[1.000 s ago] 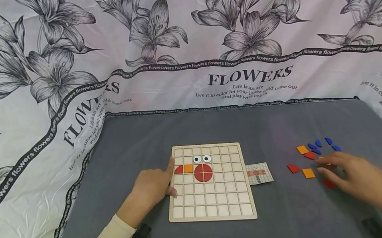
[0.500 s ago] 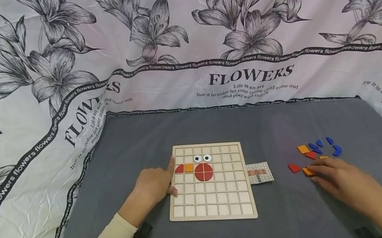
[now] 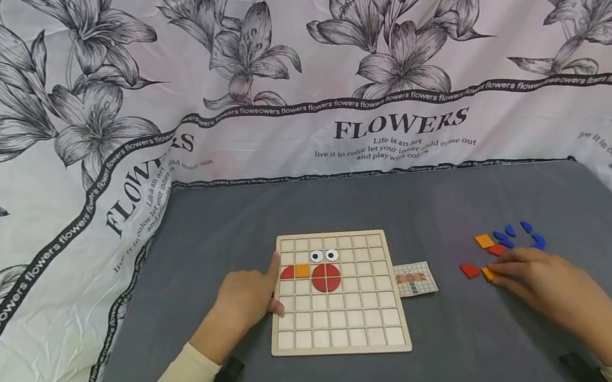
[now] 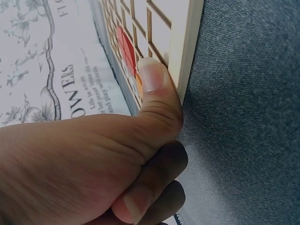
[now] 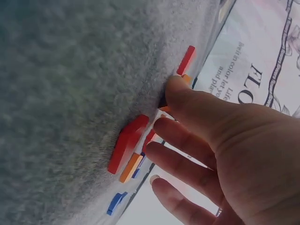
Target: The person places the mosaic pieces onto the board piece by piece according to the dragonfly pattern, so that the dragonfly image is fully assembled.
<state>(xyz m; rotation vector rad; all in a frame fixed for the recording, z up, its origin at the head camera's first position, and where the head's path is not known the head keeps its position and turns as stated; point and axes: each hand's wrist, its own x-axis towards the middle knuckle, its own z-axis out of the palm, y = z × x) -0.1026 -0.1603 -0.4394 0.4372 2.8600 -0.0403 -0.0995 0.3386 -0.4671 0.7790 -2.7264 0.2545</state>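
Orange square tile: we find it pinched at the fingertips of the right hand (image 3: 555, 297), over the table (image 3: 441, 334) at the near side of the loose pieces; the tile (image 3: 488, 274) seems tipped, and we cannot tell whether it clears the table.
Line to the board: from the right grip, the wooden grid board (image 3: 354, 320) lies at nine o'clock, well apart, with a pattern card (image 3: 415, 279) between; we judge this line the one that counts. The right hand is much the nearer to the tile.
Tile's axis: being square, it gives us no true long axis; its visible part slants from eleven toward five o'clock.
Tile's look: flat, plain, bright orange, partly hidden by the fingers.
Right grip: grasping the tile between thumb and fingers.
Left grip: we see the left hand (image 3: 246, 299) at the board's nine o'clock edge, index finger straight along it, thumb pressing the rim.
Pieces on the board: two eye discs (image 3: 323, 256) above a red circle (image 3: 326, 277), with an orange square (image 3: 302, 271) and a red quarter piece (image 3: 288, 273) at its nine o'clock.
Beside the right grip: a red piece (image 3: 470, 270) at nine o'clock, another orange square (image 3: 483, 242) at twelve, blue pieces (image 3: 510, 230) toward one.
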